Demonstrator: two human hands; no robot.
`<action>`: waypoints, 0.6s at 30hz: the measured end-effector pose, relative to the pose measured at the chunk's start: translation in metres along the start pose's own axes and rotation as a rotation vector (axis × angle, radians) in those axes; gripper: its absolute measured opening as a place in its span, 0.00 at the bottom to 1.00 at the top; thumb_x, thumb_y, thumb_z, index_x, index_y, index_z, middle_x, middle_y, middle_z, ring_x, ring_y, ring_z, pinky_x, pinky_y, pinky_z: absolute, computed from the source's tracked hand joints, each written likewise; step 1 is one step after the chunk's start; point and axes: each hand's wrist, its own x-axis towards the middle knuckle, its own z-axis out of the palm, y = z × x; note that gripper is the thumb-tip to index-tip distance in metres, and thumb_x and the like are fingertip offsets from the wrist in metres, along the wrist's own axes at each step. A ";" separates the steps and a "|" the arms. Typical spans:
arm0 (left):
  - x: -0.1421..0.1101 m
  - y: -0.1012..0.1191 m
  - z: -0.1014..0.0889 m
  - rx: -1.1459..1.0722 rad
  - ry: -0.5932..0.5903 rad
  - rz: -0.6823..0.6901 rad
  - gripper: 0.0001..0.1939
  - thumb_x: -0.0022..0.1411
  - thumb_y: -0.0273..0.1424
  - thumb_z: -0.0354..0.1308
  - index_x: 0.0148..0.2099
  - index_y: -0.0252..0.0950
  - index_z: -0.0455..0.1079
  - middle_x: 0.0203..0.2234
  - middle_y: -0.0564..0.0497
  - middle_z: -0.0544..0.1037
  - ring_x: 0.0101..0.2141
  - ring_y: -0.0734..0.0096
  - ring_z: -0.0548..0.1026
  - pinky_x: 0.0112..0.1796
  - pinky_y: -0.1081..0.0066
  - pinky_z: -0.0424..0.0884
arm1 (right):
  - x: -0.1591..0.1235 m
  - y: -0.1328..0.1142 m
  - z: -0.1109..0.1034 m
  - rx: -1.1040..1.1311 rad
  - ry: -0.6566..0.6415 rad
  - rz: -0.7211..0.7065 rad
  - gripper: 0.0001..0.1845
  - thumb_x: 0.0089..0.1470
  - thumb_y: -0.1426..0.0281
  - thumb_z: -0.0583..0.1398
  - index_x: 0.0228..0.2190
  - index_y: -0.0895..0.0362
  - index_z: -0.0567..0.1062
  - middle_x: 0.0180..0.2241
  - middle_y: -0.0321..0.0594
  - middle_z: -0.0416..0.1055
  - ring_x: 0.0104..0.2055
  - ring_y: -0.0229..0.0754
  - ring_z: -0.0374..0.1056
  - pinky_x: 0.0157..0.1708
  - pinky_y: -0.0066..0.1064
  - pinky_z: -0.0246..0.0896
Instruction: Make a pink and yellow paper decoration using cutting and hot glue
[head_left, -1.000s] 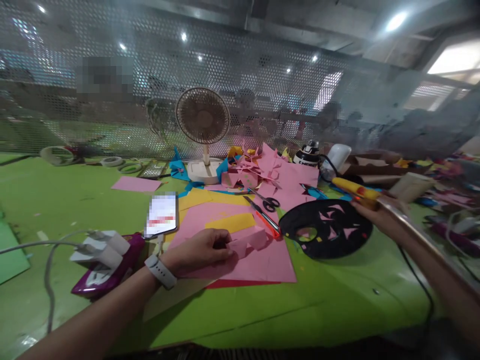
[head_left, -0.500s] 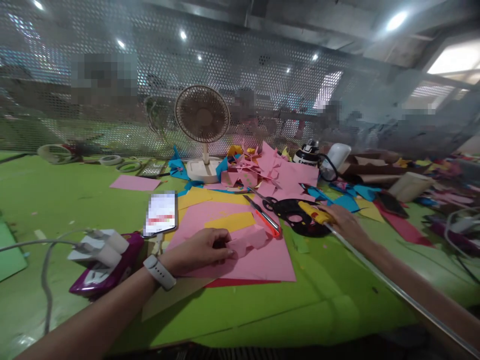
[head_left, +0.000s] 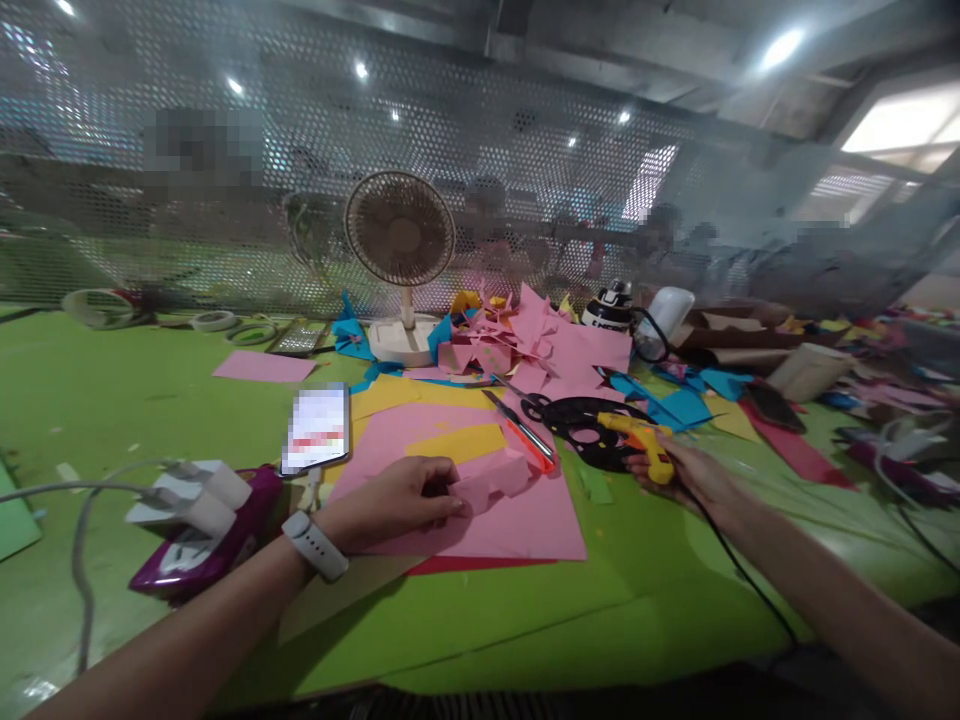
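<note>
My left hand [head_left: 416, 497], with a white watch on its wrist, pinches the near end of a folded pink paper piece [head_left: 491, 478]. That piece lies over a large pink sheet [head_left: 480, 535]. In my right hand [head_left: 694, 475] is a yellow hot glue gun [head_left: 649, 445], its nozzle pointing left and a black cord [head_left: 739, 570] trailing below. Just behind the gun lies a black disc with cut-out holes [head_left: 577, 425]. Between my hands, a red-and-silver craft knife [head_left: 529, 445] rests on the pink sheet. Beside it is a yellow paper strip [head_left: 457, 442].
A small fan [head_left: 401, 240] and a heap of folded pink paper [head_left: 532, 340] stand at the back. To my left are a phone [head_left: 319, 425] and a purple power strip [head_left: 202, 545] with white plugs. A black-and-white bottle [head_left: 609, 308] stands behind the disc.
My right hand has brought the glue gun off the disc, slightly right and nearer me, with its handle now turned down. The left hand keeps its pinch on the pink piece.
</note>
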 end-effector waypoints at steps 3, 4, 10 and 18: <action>0.001 -0.001 -0.001 0.024 0.010 0.015 0.16 0.56 0.44 0.55 0.34 0.35 0.66 0.23 0.54 0.68 0.23 0.73 0.65 0.23 0.75 0.57 | -0.004 -0.005 -0.004 0.055 -0.066 0.300 0.17 0.50 0.56 0.56 0.29 0.56 0.75 0.26 0.44 0.78 0.23 0.43 0.74 0.23 0.34 0.71; 0.001 -0.001 -0.001 0.037 0.015 0.021 0.16 0.56 0.45 0.55 0.34 0.35 0.66 0.23 0.54 0.68 0.23 0.73 0.64 0.23 0.75 0.57 | -0.006 -0.008 -0.006 0.033 -0.074 0.341 0.17 0.50 0.54 0.56 0.30 0.55 0.75 0.25 0.43 0.78 0.22 0.42 0.73 0.21 0.32 0.69; 0.000 -0.003 0.001 -0.026 -0.002 0.014 0.16 0.57 0.44 0.55 0.35 0.35 0.66 0.23 0.54 0.69 0.23 0.73 0.65 0.23 0.75 0.58 | -0.008 -0.013 -0.016 -0.428 0.004 0.110 0.18 0.42 0.52 0.62 0.23 0.54 0.71 0.16 0.37 0.72 0.15 0.40 0.66 0.14 0.28 0.58; -0.003 -0.001 -0.001 -0.059 -0.020 0.046 0.13 0.57 0.41 0.55 0.34 0.34 0.65 0.24 0.54 0.70 0.24 0.73 0.67 0.25 0.75 0.60 | -0.033 -0.021 0.004 -1.265 0.264 -0.450 0.19 0.51 0.51 0.53 0.30 0.52 0.73 0.30 0.40 0.73 0.30 0.47 0.69 0.24 0.33 0.57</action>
